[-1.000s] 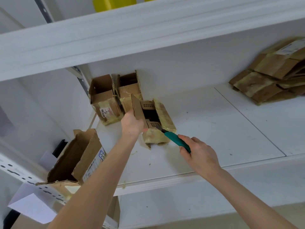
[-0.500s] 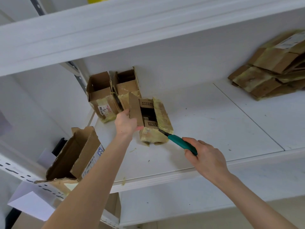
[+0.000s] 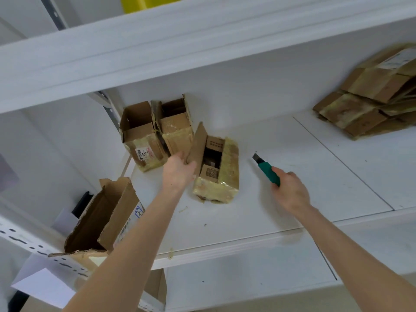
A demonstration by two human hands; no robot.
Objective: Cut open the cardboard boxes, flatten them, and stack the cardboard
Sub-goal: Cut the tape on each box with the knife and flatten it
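A small taped cardboard box (image 3: 225, 172) lies on the white shelf (image 3: 292, 176), its top open and dark inside. My left hand (image 3: 179, 171) grips its raised left flap. My right hand (image 3: 290, 191) holds a green-handled utility knife (image 3: 266, 171) with the blade out, lifted to the right of the box and clear of it. Two more open boxes (image 3: 155, 134) stand side by side behind, against the back wall. A pile of flattened cardboard (image 3: 369, 97) lies at the far right of the shelf.
A bigger open box (image 3: 105, 215) sits on the perforated rack at lower left, with white paper sheets (image 3: 42, 287) below it. An upper shelf board (image 3: 157, 41) hangs overhead with a yellow bin (image 3: 148, 3) on it. Small scraps dot the shelf.
My right hand pulled the knife out of the box's front edge and lifted it away to the right. My left hand stayed on the flap, which now stands more open.
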